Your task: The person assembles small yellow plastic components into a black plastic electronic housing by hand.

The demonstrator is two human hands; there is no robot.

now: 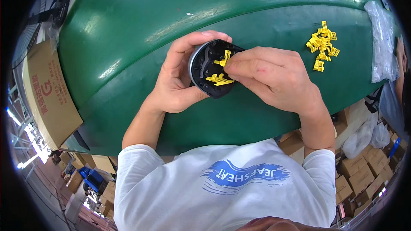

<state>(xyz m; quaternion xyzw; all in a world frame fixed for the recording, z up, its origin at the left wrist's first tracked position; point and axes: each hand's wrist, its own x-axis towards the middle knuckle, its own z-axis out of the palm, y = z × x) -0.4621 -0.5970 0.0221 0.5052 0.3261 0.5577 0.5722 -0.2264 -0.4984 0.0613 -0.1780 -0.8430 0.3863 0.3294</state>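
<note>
My left hand point(176, 86) is wrapped round a rounded black plastic housing point(208, 86) with a grey outer rim, its hollow inside turned up toward me. Two yellow plastic parts sit inside the housing. One yellow clip point(219, 79) lies at its lower side, clear of my fingers. The other yellow clip point(226, 55) is higher up, pinched by the closed thumb and fingers of my right hand point(269, 73). My right hand covers the housing's right part, so that side is hidden.
A loose pile of yellow plastic clips point(322, 45) lies on the green table point(265, 30) to the right. Beyond it is a clear plastic bag point(382, 42). A cardboard box point(53, 94) stands at the left edge. Another person's arm point(401, 66) shows at far right.
</note>
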